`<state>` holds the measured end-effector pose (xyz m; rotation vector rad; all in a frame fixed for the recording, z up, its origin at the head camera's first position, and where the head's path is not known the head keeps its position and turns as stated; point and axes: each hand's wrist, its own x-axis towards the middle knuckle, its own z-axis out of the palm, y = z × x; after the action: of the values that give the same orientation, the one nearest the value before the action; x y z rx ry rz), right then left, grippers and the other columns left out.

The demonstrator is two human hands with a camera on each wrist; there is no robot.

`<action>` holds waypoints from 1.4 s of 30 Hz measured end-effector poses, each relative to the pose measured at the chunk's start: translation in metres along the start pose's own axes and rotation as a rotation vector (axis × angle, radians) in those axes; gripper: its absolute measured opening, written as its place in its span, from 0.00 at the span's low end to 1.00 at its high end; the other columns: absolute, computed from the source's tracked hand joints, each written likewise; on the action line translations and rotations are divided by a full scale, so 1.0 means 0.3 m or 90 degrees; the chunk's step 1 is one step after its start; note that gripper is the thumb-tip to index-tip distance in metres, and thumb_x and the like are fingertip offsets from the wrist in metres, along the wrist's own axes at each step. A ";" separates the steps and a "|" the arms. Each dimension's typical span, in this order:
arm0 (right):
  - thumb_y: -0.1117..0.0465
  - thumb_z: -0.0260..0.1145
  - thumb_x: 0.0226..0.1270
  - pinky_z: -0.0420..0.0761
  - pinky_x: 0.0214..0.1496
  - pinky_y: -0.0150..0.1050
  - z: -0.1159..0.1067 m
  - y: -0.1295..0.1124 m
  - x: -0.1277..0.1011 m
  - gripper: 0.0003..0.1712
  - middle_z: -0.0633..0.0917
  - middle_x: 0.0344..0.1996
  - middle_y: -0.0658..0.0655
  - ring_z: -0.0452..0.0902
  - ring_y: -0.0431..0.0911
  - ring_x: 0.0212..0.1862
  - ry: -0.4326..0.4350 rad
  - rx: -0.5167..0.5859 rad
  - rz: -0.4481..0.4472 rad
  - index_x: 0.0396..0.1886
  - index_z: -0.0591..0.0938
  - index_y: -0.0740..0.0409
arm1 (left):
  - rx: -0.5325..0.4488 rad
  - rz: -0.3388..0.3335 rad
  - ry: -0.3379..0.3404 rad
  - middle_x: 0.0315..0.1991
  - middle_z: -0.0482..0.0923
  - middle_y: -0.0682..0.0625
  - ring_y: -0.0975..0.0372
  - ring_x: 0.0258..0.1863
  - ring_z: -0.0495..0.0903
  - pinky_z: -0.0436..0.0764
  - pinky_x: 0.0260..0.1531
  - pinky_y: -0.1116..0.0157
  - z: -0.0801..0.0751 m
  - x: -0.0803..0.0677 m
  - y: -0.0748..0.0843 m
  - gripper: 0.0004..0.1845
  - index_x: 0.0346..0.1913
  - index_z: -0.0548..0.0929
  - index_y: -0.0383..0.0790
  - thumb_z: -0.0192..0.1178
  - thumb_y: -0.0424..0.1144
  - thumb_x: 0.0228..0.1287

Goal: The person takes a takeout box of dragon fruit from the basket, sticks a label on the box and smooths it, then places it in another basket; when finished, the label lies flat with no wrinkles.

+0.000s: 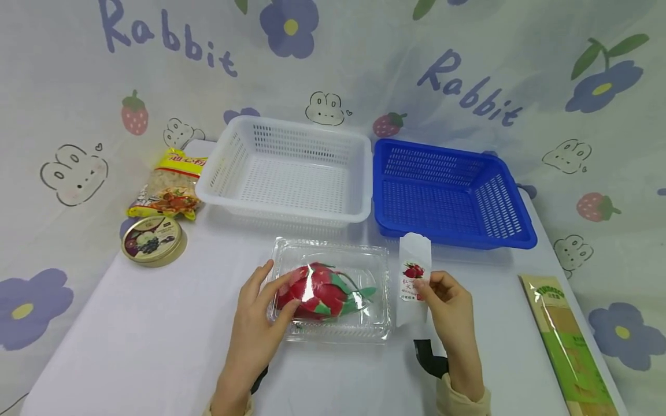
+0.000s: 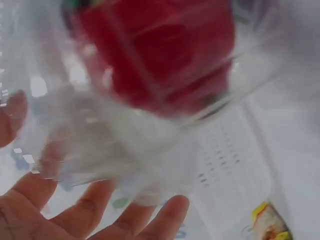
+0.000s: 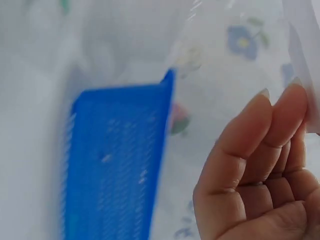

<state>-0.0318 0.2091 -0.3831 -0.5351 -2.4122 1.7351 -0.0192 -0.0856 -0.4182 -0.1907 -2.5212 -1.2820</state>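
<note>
Two slotted baskets stand side by side at the table's far edge, one white basket (image 1: 291,173) and one blue basket (image 1: 447,193), both with nothing inside. Nearer lies one clear clamshell box (image 1: 333,289) holding a single red dragon fruit (image 1: 317,292). The left hand (image 1: 257,323) rests on its lid with straight fingers. The right hand (image 1: 450,303) pinches one white label strip (image 1: 414,271) upright, just beside the box.
</note>
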 end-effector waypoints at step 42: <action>0.76 0.66 0.57 0.81 0.37 0.32 0.159 -0.053 -0.195 0.09 0.84 0.33 0.40 0.80 0.33 0.36 -0.251 0.097 -0.335 0.38 0.83 0.67 | -0.222 0.342 0.088 0.26 0.86 0.55 0.65 0.30 0.81 0.75 0.43 0.62 0.133 0.052 0.210 0.11 0.43 0.89 0.38 0.65 0.40 0.61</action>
<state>0.0048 0.1414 -0.3780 0.4655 -2.3143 1.8697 -0.0262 -0.0164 -0.3869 -0.7676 -1.9215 -1.4194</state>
